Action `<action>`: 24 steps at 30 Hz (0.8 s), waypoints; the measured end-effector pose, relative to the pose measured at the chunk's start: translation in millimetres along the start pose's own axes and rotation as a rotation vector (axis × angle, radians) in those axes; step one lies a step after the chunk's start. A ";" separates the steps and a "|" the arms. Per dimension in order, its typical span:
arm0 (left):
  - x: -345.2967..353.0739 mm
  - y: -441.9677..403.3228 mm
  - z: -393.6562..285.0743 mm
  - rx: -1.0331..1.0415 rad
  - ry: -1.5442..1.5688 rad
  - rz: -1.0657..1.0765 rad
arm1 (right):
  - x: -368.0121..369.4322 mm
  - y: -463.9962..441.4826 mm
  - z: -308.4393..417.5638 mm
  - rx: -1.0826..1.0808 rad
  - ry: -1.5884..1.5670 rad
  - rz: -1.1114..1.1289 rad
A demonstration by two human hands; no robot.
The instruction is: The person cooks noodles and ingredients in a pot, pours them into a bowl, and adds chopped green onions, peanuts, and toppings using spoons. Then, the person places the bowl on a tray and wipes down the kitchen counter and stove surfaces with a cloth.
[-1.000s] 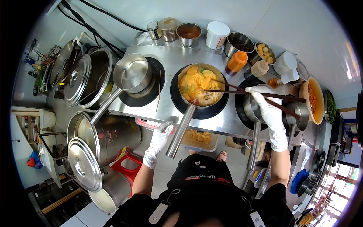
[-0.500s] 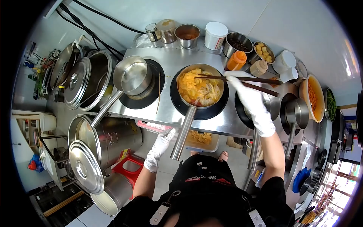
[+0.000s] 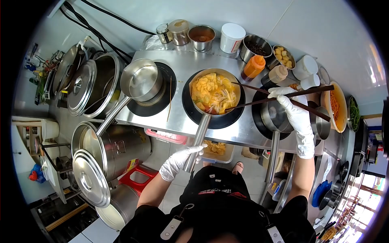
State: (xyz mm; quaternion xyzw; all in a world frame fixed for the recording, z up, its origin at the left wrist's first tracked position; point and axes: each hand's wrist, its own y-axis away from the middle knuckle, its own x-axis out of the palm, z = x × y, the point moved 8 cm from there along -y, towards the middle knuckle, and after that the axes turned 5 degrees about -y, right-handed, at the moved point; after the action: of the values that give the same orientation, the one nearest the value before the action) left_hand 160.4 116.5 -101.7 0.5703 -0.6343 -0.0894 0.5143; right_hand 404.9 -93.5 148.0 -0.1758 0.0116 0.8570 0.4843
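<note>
A steel saucepan point(image 3: 235, 84) holding noodles and yellow pieces in orange broth sits on the middle black burner. Its long handle points toward me, and my left hand point(image 3: 178, 161), in a white glove, is closed around it near the end. Long dark chopsticks point(image 3: 298, 93) are in my gloved right hand point(image 3: 297, 117), which is out to the right above another saucepan point(image 3: 275, 115). The two sticks stand apart, with their tips in the noodles at the right side of the pan.
Left on the counter is an empty saucepan point(image 3: 141, 81). Large steel pots point(image 3: 129, 141) and a red stool point(image 3: 139, 178) stand at my left. Along the wall are an orange squeeze bottle point(image 3: 254, 67), a white tub point(image 3: 232, 38) and food containers. A bowl of orange shreds point(image 3: 334, 103) is far right.
My left hand has moved right and taken the saucepan's handle. My right hand has shifted right and slightly down, spreading the chopsticks, whose tips are now at the pan's right side.
</note>
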 end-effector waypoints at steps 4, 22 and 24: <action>0.9 0.8 -1.4 -0.009 0.018 -0.002 | 6.5 -6.2 2.4 0.001 -0.025 0.005; -12.1 -2.1 -7.1 0.080 -0.125 -0.025 | 14.7 22.9 -40.9 -0.148 0.037 0.054; -10.0 -3.1 -4.0 0.091 -0.130 -0.029 | 29.0 36.8 -32.4 -0.218 0.039 0.048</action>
State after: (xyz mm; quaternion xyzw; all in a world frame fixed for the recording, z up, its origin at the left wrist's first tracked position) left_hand 163.5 125.5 -107.6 0.5952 -0.6614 -0.1050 0.4441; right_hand 370.0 -95.2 103.1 -0.2439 -0.0679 0.8610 0.4411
